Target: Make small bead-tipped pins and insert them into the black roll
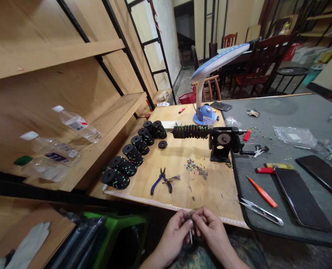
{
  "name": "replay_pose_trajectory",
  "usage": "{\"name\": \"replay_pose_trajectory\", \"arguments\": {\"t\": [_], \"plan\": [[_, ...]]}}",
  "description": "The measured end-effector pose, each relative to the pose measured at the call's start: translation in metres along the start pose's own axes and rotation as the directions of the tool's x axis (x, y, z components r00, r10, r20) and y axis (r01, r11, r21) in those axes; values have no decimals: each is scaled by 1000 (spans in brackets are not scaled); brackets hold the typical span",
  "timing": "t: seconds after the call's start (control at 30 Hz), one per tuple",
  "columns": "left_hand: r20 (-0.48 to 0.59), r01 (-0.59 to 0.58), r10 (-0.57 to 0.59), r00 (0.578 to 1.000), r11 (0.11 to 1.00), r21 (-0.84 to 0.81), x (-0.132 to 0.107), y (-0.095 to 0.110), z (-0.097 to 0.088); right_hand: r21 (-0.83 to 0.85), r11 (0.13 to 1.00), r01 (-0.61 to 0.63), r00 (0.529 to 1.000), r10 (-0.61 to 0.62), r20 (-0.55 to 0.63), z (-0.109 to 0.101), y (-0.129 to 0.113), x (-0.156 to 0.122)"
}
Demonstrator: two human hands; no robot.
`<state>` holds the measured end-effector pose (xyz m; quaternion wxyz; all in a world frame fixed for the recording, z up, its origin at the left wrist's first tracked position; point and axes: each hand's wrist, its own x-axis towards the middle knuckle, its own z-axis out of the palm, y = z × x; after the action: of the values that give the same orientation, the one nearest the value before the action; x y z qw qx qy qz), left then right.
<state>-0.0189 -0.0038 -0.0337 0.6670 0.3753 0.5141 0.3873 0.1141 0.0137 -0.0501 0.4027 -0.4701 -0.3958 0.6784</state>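
My left hand (174,233) and my right hand (210,229) meet just below the front edge of the wooden board (168,164), fingertips pinched together on a small thin piece (191,234) that I cannot make out. Straight ahead on the board lie blue-handled pliers (161,181) and a scatter of tiny coloured beads (196,168). A black hand-crank winder (223,144) holds a rod of black spools with coloured specks (190,131).
A row of black spools (132,155) runs along the board's left. On the grey mat (294,123) lie thread snips (261,212), an orange cutter (262,192), a red lighter (263,170) and two phones (301,201). A blue desk lamp (206,112) stands behind. Bottles (77,125) lie on the left shelf.
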Motion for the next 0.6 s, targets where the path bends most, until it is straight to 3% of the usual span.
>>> {"name": "replay_pose_trajectory", "arguments": {"t": [0.3,0.6], "plan": [[10,8,-7,1000,995,-97,4,-8,2,11,1000,-23,1000,23,-16,2,0,-2],[-116,13,-16,993,999,-31,5,-7,3,-7,999,-41,999,41,-13,-1,0,-1]]}}
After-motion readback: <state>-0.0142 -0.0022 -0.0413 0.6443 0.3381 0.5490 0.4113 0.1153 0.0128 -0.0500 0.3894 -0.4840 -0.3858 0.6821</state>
